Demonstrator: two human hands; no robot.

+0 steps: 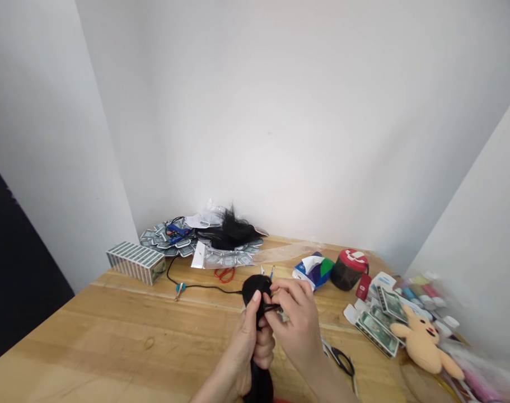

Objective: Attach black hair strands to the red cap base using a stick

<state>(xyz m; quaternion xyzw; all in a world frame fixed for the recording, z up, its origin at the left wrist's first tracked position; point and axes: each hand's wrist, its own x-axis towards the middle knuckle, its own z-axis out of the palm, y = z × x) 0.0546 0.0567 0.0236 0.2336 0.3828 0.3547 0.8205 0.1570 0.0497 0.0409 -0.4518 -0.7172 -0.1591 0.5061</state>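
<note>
A bundle of black hair [261, 383] hangs down toward the bottom edge, its rounded top above the wooden table. My left hand [255, 336] is wrapped round the bundle, thumb on its front. My right hand [292, 313] pinches a thin black strand at the right side of the bundle's top. Dark-handled scissors [342, 361] lie right of my right wrist, partly hidden by it. Behind the bundle, red-handled scissors [224, 274] lie on the table.
More black hair [229, 232] lies on packaging at the back. A patterned box [136, 262] stands at the left. A tissue pack [313, 271], a red-lidded jar [349, 270], small boxes [376, 333] and a plush toy [425, 341] are at the right. The table [112, 347] meets a wall.
</note>
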